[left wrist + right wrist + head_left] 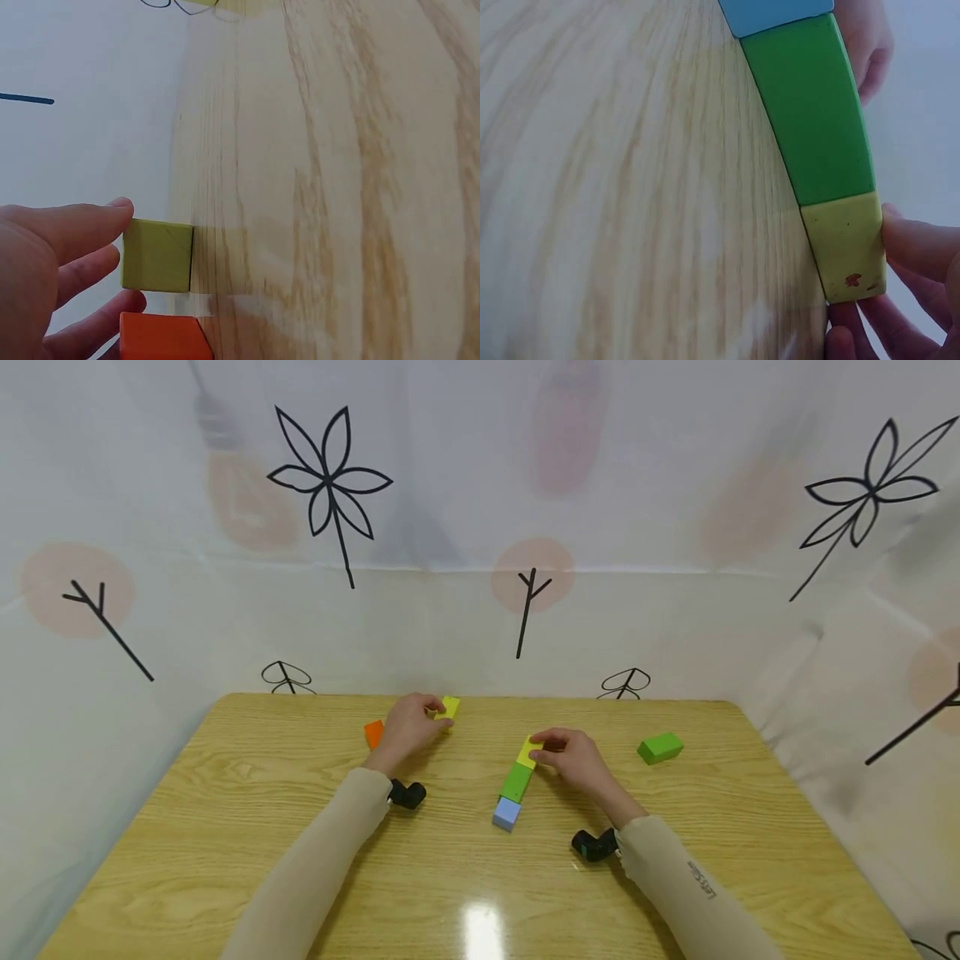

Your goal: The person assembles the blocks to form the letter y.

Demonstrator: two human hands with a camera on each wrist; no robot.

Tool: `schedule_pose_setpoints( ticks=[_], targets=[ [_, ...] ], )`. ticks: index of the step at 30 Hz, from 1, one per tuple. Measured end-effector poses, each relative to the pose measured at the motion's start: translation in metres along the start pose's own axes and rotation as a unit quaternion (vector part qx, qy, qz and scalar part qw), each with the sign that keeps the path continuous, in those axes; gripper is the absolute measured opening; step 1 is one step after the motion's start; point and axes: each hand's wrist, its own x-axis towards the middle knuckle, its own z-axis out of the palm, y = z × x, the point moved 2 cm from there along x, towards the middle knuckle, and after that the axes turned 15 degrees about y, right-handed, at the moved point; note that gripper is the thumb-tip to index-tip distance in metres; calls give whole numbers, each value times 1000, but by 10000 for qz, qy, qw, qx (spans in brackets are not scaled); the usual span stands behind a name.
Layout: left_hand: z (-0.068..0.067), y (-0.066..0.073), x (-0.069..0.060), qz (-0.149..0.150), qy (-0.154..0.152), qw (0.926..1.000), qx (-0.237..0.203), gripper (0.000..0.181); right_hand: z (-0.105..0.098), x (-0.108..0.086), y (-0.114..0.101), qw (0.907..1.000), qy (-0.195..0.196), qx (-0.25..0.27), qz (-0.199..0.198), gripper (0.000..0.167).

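Note:
The left hand [411,725] has its thumb and fingers around a yellow block [450,707] near the table's back edge; in the left wrist view the fingers touch the end of that yellow block [157,256]. An orange block [373,734] lies beside this hand, partly hidden. The right hand [576,757] pinches a second yellow block [528,752], seen in the right wrist view as a yellow block [846,244] against the end of a green block [811,112]. A blue block [506,813] touches the green block's [516,782] near end, making a slanting row.
Another green block [661,748] lies on the right part of the wooden table [225,827]. Behind the table hangs a pale cloth [442,527] with plant drawings. Black devices [407,794] are strapped at both wrists.

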Motion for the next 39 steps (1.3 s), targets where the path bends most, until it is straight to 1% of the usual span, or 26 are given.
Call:
schedule_pose_setpoints(
  ticks=[7,14,20,25,32,37,39],
  targets=[
    [2,1,2,18,-30,10000,72,25,1,3,1,9999,-16,-18,142,20],
    [3,4,4,92,-93,9993,346,24,2,3,3,9995,-86,48,295,20],
    [4,9,5,172,-185,9984,504,26,2,4,5,9994,-108,144,285,20],
    [5,9,5,180,-94,9987,468,24,1,4,5,9992,-146,231,283,20],
    [0,15,3,369,59,9986,377,24,0,5,4,9993,-142,166,288,19],
    [-4,20,2,398,42,9987,318,24,0,5,4,9993,-134,184,295,19],
    [-6,21,0,361,22,9991,199,25,0,5,3,9992,-130,195,314,19]
  ],
)
